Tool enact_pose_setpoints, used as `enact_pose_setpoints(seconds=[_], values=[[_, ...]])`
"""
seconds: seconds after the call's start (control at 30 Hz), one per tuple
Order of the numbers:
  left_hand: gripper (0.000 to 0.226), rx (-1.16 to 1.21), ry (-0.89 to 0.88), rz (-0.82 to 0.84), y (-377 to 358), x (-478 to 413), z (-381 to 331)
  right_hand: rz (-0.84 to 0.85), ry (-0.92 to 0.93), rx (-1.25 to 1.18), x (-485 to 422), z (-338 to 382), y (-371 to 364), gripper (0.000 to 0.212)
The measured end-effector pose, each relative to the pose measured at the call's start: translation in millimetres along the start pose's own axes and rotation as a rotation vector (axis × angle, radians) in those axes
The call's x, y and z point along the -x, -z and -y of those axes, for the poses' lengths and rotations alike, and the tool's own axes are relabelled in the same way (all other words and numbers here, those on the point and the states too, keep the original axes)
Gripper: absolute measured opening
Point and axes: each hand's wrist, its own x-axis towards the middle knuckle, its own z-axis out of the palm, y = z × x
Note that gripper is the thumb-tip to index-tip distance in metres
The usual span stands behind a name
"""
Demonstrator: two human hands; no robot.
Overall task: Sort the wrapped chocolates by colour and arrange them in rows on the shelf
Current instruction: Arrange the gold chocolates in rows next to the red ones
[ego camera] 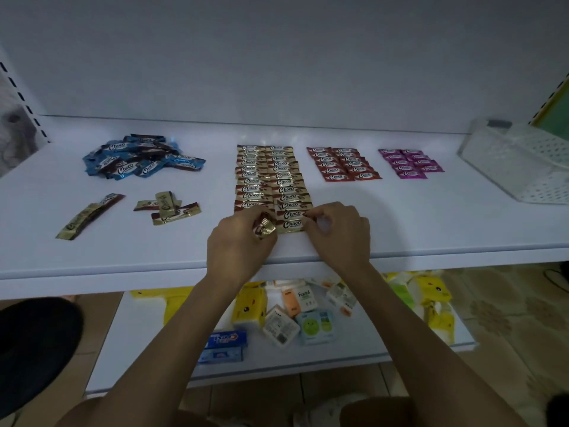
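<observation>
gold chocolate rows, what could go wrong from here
1. The gold rows already reach close to the front edge of the shelf. The gold chocolate that the left hand grips may end up overhanging and slip off.
2. The right hand pinches the end of a front chocolate. A tug could skew its overlapping neighbours.

One crumpled gold chocolate (262, 228) sits in the left hand (238, 245), with two gold columns (271, 183) beyond that grip, overlapped past counting. Right of it lie twelve red chocolates (343, 164) and nine pink chocolates (411, 163); left, about five loose gold chocolates (167, 208) and one blue pile (143, 158).
</observation>
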Motion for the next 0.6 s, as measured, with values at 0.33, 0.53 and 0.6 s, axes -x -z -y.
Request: enact_pose_setpoints(seconds=[0.33,0.53,0.6], values=[[0.05,0.196,0.029,0.087,5,-2,1,-0.14,0.03,-0.222,6,7,6,0.022],[0.052,0.537,0.002,0.232,22,-4,-3,0.153,0.005,-0.709,26,57,20,0.009],[0.05,0.537,-0.027,0.264,31,-7,1,0.231,-0.033,-0.805,23,68,21,0.011]])
